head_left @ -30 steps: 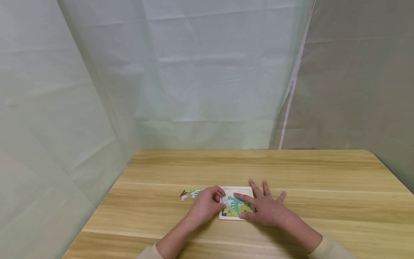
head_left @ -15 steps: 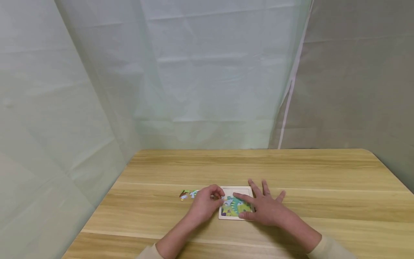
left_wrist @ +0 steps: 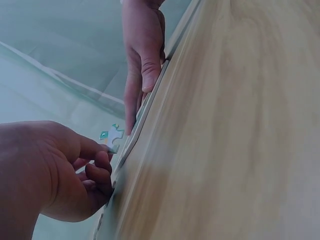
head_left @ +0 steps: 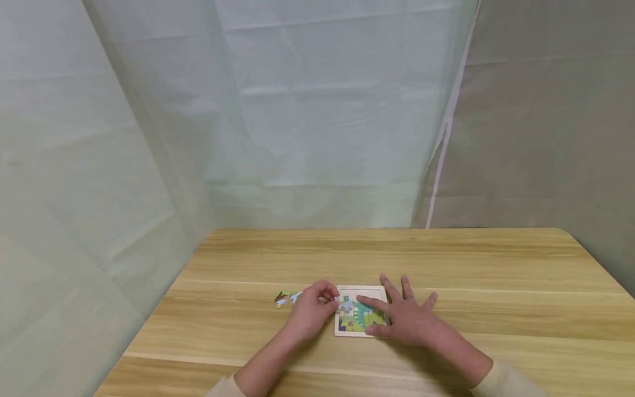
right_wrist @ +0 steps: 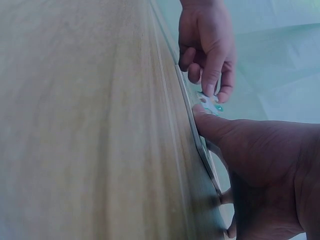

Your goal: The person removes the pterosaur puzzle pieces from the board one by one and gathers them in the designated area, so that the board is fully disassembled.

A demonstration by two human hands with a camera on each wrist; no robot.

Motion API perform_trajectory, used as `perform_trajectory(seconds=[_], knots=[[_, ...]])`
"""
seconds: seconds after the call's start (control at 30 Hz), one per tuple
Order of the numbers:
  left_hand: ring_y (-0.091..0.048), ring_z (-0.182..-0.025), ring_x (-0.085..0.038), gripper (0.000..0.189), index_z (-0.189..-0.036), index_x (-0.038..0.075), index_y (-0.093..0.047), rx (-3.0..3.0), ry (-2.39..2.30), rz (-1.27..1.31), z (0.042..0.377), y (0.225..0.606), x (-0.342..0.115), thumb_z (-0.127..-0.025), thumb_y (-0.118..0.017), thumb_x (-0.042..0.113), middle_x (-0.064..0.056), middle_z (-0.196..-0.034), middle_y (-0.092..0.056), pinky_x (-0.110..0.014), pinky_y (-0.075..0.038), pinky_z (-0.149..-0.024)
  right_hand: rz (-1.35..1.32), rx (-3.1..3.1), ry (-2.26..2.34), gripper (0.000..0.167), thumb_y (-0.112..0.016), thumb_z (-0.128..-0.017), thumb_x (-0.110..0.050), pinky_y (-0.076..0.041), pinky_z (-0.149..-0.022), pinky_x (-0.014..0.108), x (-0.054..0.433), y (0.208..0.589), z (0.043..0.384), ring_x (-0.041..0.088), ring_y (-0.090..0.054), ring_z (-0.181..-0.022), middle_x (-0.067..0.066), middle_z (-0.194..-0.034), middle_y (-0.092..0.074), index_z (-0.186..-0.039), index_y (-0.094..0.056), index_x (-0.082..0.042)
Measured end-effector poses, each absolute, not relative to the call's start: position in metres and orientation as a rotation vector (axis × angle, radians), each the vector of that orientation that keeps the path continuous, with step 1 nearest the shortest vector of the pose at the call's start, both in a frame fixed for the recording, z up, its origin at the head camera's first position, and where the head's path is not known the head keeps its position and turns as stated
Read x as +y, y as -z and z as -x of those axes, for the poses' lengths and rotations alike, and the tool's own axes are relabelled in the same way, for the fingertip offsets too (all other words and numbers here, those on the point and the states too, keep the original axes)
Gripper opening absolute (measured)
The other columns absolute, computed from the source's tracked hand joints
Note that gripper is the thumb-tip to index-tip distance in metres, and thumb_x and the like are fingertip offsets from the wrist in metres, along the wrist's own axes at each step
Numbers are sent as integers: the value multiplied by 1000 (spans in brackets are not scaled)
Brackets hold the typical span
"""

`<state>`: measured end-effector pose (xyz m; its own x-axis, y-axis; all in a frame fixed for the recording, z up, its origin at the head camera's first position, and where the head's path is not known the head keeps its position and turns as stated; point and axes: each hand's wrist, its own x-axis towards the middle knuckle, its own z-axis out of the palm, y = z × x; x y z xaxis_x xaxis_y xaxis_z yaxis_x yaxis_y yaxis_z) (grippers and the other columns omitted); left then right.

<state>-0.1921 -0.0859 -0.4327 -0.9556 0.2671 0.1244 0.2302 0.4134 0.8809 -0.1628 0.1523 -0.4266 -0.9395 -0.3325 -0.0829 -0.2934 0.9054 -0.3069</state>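
My left hand (head_left: 310,312) pinches a jigsaw piece (left_wrist: 115,134) between thumb and finger at the left side of a small wooden puzzle tray (head_left: 358,288). The piece is white with green, raised and tilted over the tray in both wrist views. Fitted pieces (head_left: 360,315) with a green dinosaur fill much of the lower tray. My right hand (head_left: 409,318) lies spread over the tray's right side, index finger and thumb on it and the other fingers reaching onto the table. It hides part of the picture.
A few loose jigsaw pieces (head_left: 283,298) lie on the wooden table (head_left: 471,259) left of the tray, partly hidden behind my left hand. Pale cloth sheets (head_left: 322,110) hang behind the table and at its sides.
My left hand has drawn slightly left and lifted the jigsaw piece from the tray's left part, so more of the piece shows. The right hand keeps its place.
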Motion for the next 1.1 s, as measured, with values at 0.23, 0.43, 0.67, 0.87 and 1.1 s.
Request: perform_trajectory(seconds=[0.23, 0.43, 0.67, 0.87, 1.1], knots=[[-53, -71, -14, 12, -98, 3, -66, 2627, -1628, -407, 192, 432, -98, -89, -70, -2, -4, -88, -62, -24, -45, -64, 482, 2938, 440, 63, -63, -87, -67, -3, -85, 92, 151, 428, 162, 58, -7, -146, 14, -167, -16, -146, -48, -50], [-53, -74, -16, 9, -97, 4, -67, 2633, -1630, -379, 194, 433, -112, -89, -69, -1, -3, -87, -62, -24, -45, -65, 470, 2933, 447, 63, -64, -87, -66, -3, -86, 92, 151, 427, 162, 57, -7, -146, 13, -167, -16, -146, -47, -51], [-55, -76, -16, 11, -98, 5, -70, 2683, -1592, -271, 191, 431, -130, -88, -70, 2, -3, -88, -64, -26, -47, -67, 482, 2932, 455, 64, -63, -87, -67, -2, -86, 92, 152, 427, 162, 56, -5, -147, 13, -167, -15, -146, -47, -51], [-56, -81, -17, 13, -100, 5, -70, 2680, -1589, -188, 188, 431, -143, -88, -71, 3, -3, -89, -64, -27, -48, -71, 484, 2934, 468, 64, -64, -87, -66, -1, -86, 92, 152, 426, 162, 56, -5, -147, 13, -167, -16, -146, -47, -50], [-56, -82, -18, 13, -100, 6, -71, 2708, -1556, -145, 185, 429, -158, -87, -72, 4, -3, -90, -64, -30, -48, -74, 488, 2935, 467, 64, -64, -87, -66, -2, -85, 92, 152, 426, 162, 56, -5, -147, 13, -167, -16, -146, -47, -50]])
